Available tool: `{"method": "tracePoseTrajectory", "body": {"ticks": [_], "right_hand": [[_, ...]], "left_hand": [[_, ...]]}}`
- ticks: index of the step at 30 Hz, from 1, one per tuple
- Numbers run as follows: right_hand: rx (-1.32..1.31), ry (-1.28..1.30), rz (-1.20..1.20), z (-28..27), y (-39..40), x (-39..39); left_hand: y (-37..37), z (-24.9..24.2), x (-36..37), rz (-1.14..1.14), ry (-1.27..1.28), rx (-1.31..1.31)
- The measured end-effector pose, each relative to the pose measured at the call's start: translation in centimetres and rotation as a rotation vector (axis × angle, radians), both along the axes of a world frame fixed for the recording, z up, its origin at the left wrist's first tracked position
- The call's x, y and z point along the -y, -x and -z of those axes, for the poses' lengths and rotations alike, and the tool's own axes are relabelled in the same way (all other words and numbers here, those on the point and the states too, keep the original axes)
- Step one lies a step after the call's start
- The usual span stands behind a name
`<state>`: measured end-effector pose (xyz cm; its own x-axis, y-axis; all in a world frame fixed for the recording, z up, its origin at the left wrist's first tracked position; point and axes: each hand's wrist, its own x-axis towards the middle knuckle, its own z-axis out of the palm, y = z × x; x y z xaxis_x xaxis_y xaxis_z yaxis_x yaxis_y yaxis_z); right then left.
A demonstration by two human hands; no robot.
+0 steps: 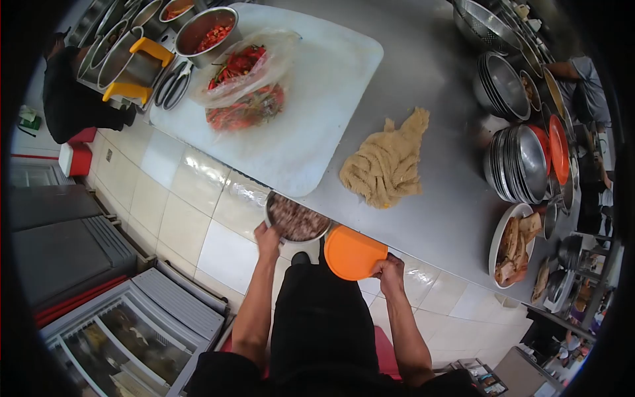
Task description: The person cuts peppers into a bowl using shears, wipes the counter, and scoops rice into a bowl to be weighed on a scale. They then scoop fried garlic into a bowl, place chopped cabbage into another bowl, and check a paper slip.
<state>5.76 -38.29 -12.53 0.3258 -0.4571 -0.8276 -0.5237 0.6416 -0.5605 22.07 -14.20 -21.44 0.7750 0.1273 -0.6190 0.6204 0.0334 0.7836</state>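
My left hand (267, 239) is closed on the rim of a round metal bowl (266, 210), partly under the counter's edge. The bowl holds chopped brownish-pink pieces (297, 218), blurred by motion, that look like meat. In my right hand (389, 271) is a round orange lid (354, 253), gripped at its edge, just right of the bowl and apart from the counter. On the counter above lie a crumpled tan cloth (387, 161) and a white cutting board (324, 99). The board carries a clear plastic bag (245, 92) of red chilies.
Scissors (173, 86) and a metal bowl of cut red chilies (207, 36) sit at the board's left. Stacked metal bowls (516, 162) and a white dish of bread-like pieces (496, 248) line the right. Other people (73, 92) stand at both sides. A glass-topped freezer (132, 337) is lower left.
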Motion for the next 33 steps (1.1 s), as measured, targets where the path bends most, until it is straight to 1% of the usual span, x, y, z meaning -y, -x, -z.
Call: {"method": "tracePoseTrajectory", "body": {"ticks": [1,3,5,6,8,9,12,14,15,16,17,19,20,21,22,23,24,25,26,27,28,29,30,31,32,33], "right_hand": [[-0.004,0.019,-0.011,0.6,-0.5,-0.1],[-0.002,0.035,-0.018,1.8,-2.1,-0.4],[0.048,-0.006,0.016,3.2,-4.3,-1.5],[0.126,-0.063,0.075,5.2,-5.3,-2.1],[0.265,-0.147,0.191,8.4,-7.4,-2.9],[0.302,-0.136,0.198,9.7,-9.2,-3.0],[0.353,-0.052,0.185,11.9,-13.5,-2.3],[0.307,0.138,0.041,11.9,-15.2,-2.1],[0.229,0.339,-0.137,11.7,-15.3,-2.1],[0.109,0.595,-0.367,11.5,-15.0,-2.0],[-0.02,0.877,-0.618,10.0,-14.0,-2.1],[-0.122,1.188,-0.943,5.8,-11.0,-2.8],[-0.072,1.132,-1.009,2.8,-9.4,-2.7],[0.051,0.697,-0.838,-0.6,-7.3,-2.9],[0.17,0.235,-0.838,-4.2,-5.4,-2.5],[0.436,0.231,-0.795,-5.0,-2.5,-3.3],[0.383,0.118,-1.067,-9.0,-2.0,-2.0],[0.331,0.053,-1.301,-12.6,-2.4,-0.3],[0.517,0.241,-1.211,-13.9,-1.5,0.6],[0.565,0.501,-1.016,-15.6,-1.5,1.9],[0.427,0.698,-0.86,-18.0,-2.4,3.9],[0.37,1.086,-0.704,-20.1,-3.2,6.8],[0.229,1.45,-0.715,-22.3,-4.2,9.9],[0.005,1.796,-0.712,-22.6,-4.1,13.1],[-0.113,1.914,-0.706,-24.9,-6.2,15.0],[-0.201,1.961,-0.763,-25.1,-7.0,17.0]], "left_hand": [[1.2,-0.3,-2.1,-0.038,-0.027,-0.013],[2.7,-2.7,-4.9,-0.013,-0.144,-0.091],[3.9,-3.2,-6.9,-0.058,-0.173,-0.16],[4.5,-3.2,-7.3,-0.051,-0.176,-0.15],[4.8,-2.8,-7.5,-0.104,-0.166,-0.192],[4.6,-3.1,-6.7,-0.119,-0.144,-0.18],[3.8,-2.3,-4.4,-0.052,-0.085,-0.163],[2.3,-2.1,-1.8,-0.064,0.008,-0.127],[1.5,-1.6,-0.8,-0.036,0.018,-0.128],[0.8,-0.7,0.3,-0.022,0.042,-0.108],[0.1,0.2,1.4,-0.008,0.066,-0.09],[-1.6,1.2,4.3,0.0,0.115,-0.058],[-2.3,1.5,5.4,0.009,0.171,-0.052],[-3.0,2.2,6.1,0.015,0.222,-0.048],[-3.4,4.0,7.0,0.03,0.433,0.061],[-3.4,6.0,7.8,0.04,0.643,0.17],[-3.6,7.2,8.3,0.039,0.753,0.169],[-3.8,8.0,8.9,0.021,0.793,0.125],[-4.2,8.7,9.3,0.007,0.848,0.086],[-4.4,9.1,9.6,0.002,0.875,0.055],[-4.7,9.3,9.7,0.004,0.899,0.028],[-4.8,9.7,9.8,0.008,0.921,0.004],[-5.0,9.8,9.7,0.016,0.937,-0.016],[-5.1,9.8,9.7,0.027,0.946,-0.043],[-5.2,9.5,9.7,0.037,0.948,-0.069],[-5.0,9.2,9.6,0.05,0.932,-0.103]]}}
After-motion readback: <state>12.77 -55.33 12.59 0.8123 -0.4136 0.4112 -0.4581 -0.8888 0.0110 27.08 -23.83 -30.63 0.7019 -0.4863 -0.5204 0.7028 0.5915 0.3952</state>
